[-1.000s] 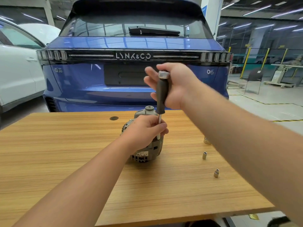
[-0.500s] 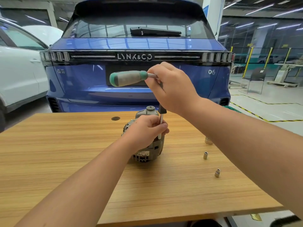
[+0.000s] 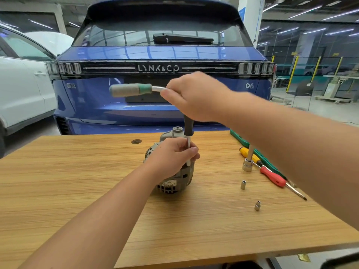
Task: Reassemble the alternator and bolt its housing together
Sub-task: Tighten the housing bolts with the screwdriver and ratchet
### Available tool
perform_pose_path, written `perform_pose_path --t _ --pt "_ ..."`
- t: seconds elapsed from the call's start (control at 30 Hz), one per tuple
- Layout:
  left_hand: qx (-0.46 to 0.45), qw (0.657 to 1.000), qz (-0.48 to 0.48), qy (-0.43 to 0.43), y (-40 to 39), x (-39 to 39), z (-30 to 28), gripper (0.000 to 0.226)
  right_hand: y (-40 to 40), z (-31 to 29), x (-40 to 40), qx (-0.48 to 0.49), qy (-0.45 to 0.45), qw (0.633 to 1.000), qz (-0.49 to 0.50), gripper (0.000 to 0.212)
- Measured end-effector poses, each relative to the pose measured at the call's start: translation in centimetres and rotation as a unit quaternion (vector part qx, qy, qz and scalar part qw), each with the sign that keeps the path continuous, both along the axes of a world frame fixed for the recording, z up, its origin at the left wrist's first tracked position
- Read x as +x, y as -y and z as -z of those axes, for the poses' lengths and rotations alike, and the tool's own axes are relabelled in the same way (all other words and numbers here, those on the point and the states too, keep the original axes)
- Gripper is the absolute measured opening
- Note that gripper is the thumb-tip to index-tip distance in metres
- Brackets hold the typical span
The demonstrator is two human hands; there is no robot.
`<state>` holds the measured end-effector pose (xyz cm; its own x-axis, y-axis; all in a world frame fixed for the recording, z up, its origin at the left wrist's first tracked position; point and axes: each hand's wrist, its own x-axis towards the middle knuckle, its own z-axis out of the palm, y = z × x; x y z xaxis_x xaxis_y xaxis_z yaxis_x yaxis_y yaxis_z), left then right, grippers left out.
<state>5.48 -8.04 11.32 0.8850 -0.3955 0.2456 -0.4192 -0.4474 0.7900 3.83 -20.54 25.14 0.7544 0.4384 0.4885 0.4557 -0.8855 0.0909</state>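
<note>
Change since half a second back: handle (image 3: 130, 90) swung a little further left with the right hand; view widened at 3 o'clock, bringing extra tools into sight.
Small sockets: two lay loose on the table (image 3: 77, 191) at 4 o'clock of the alternator, the nearer socket (image 3: 257, 206) and another socket (image 3: 243, 184) beyond it, probably sizes set aside.
Left hand (image 3: 172, 158): fingers curled round the thin driver shaft (image 3: 188, 152), pinching it low, palm resting on the housing; likely steadying both shaft and unit so the socket stayed on the bolt.
Alternator (image 3: 174, 179): sat mid-table, on its edge, pulley nut (image 3: 177, 130) at 12 o'clock. Bolt head hidden under the fingers.
Spare tools: big socket on an extension (image 3: 248, 164), red screwdriver (image 3: 273, 176) and yellow-handled tool (image 3: 246, 153) at 3 o'clock, within reach.
Right hand (image 3: 196, 98): closed over the tool's bend above the alternator, handle sticking out toward 9 o'clock, seemingly for leverage.
Stage (judged): tightening a housing bolt.
Background: blue car (image 3: 159, 74) at 12 o'clock, white car (image 3: 23, 90) at 10.
</note>
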Motion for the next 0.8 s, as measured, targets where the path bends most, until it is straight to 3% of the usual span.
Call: perform_pose_path --t 0.07,0.13,0.17,0.23,0.3,0.37,0.43,0.53,0.67,0.8 --pt "0.003 1.000 0.004 -0.002 -0.1 0.0 0.0 0.016 -0.8 -1.8 0.2 0.023 -0.066 0.994 0.083 0.037" --pt "0.002 1.000 0.009 -0.006 -0.1 0.0 0.1 0.015 -0.8 -2.5 0.4 0.195 -0.213 0.954 0.085 0.025" --pt "-0.001 1.000 0.009 -0.007 -0.1 0.0 0.1 0.015 -0.5 -2.4 0.3 0.317 -0.297 0.899 0.058 0.019" --pt "-0.005 1.000 0.007 -0.010 -0.1 0.1 0.1 0.015 0.2 -1.5 0.2 0.544 -0.383 0.746 -0.006 0.017" --pt "-0.002 1.000 0.007 -0.010 0.0 0.1 0.0 0.014 0.5 0.1 0.5 0.707 -0.373 0.598 -0.061 0.020" --pt "0.001 1.000 0.006 -0.013 0.0 0.1 0.0 0.013 0.5 2.0 0.7 0.801 -0.326 0.493 -0.096 0.013" --pt "0.002 1.000 0.010 -0.016 0.0 0.0 0.0 0.012 0.4 3.4 0.7 0.827 -0.285 0.467 -0.129 0.015" --pt "0.003 1.000 0.016 -0.014 0.0 -0.1 -0.1 0.012 0.0 4.1 0.8 0.828 -0.249 0.474 -0.166 0.023" --pt "0.002 1.000 0.018 -0.009 -0.1 0.0 -0.1 0.014 0.5 4.4 0.7 0.808 -0.286 0.466 -0.217 0.035" --pt "0.007 1.000 0.028 -0.009 -0.3 0.0 -0.2 0.015 2.0 5.8 0.6 0.764 -0.366 0.424 -0.319 0.011"
